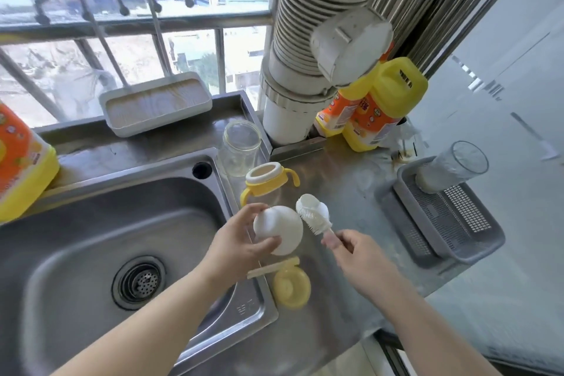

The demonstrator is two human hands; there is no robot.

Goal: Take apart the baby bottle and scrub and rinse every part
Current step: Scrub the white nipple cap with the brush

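My left hand [236,241] grips a white dome-shaped bottle part [279,230] over the sink's right rim. My right hand [355,250] pinches the handle of a white bottle brush [314,215], whose bristle head sits just right of the dome, close to it. The clear glass bottle body [239,148] stands on the counter behind. In front of it stands the yellow-handled collar with a white ring [265,180]. A pale yellow cap [291,287] lies on the counter near my wrists, with a thin pale straw-like piece [268,268] beside it.
The steel sink [76,253] with its drain strainer [140,282] fills the left. Yellow detergent jugs stand at far left [21,162] and back right [378,110]. A grey drying basket [442,217] holds a tipped glass [454,168]. A white tray [155,105] sits by the window.
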